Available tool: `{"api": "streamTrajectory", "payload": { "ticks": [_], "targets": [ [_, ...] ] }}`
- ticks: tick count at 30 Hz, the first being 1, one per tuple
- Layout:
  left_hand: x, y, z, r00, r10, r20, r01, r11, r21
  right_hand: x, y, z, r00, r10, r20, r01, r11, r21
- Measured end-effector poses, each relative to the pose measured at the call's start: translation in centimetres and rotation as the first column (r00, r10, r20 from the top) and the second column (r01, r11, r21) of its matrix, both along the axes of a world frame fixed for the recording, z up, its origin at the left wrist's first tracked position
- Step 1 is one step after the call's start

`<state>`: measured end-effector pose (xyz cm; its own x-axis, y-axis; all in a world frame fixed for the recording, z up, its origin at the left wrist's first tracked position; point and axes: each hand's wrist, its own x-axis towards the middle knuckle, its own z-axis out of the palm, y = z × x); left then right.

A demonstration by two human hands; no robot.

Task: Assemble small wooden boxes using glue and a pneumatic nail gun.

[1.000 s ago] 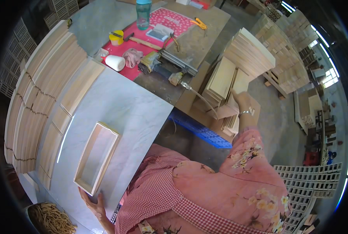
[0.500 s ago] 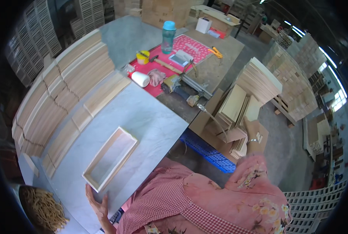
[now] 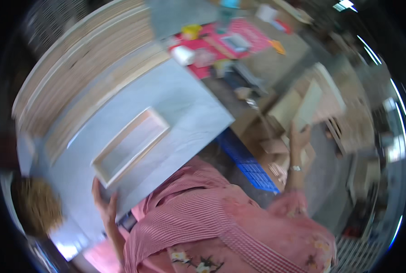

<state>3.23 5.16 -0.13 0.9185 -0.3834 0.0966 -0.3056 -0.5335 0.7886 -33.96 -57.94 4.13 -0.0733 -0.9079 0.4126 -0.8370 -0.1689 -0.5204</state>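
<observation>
A shallow rectangular wooden tray-like frame (image 3: 153, 144) lies aslant on the pale grey tabletop (image 3: 189, 98). At its near left corner rests my left hand (image 3: 105, 203), thumb and fingers apart, the fingertips at the wood without gripping it. To the right, my right hand (image 3: 299, 135) is raised over a carton and closed around the lower end of a thin pale wooden board (image 3: 310, 102). Motion blur softens its fingers. More thin boards (image 3: 285, 108) stand in the carton beside it.
Rows of long wooden strips (image 3: 86, 63) line the table's far left side. Beyond the table are a pink mat (image 3: 253, 34), a white roll (image 3: 183, 55), a yellow tub (image 3: 191, 32) and a bottle (image 3: 226, 18). A blue crate (image 3: 250, 166) sits below the carton; tan strands (image 3: 36, 204) fill a container at left.
My right hand has come up from low in the carton, where boards hid it, and now has a board in it. My left hand stays by the frame's corner. The whole view has shifted.
</observation>
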Motion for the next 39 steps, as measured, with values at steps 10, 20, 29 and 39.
{"api": "streamTrajectory", "payload": {
  "ticks": [10,20,29,39],
  "targets": [
    [-2.7,-2.1,3.9,0.969,0.238,0.068,-0.238,0.971,-0.009,28.7,17.2,11.5,-0.352,0.933,-0.074,-0.924,-0.333,0.189],
    [-3.6,-5.5,5.7,0.920,0.377,0.111,-0.385,0.920,0.073,38.7,21.1,9.6,-0.668,0.729,-0.150,-0.722,-0.586,0.367],
    [-2.9,-6.4,6.2,0.912,0.369,0.177,-0.390,0.915,0.104,39.8,20.8,7.6,-0.660,0.725,-0.197,-0.734,-0.567,0.373],
    [-3.0,-6.7,6.7,0.916,0.292,0.274,-0.370,0.880,0.299,39.3,20.9,6.5,-0.651,0.689,-0.319,-0.753,-0.529,0.393]
  ]
}}
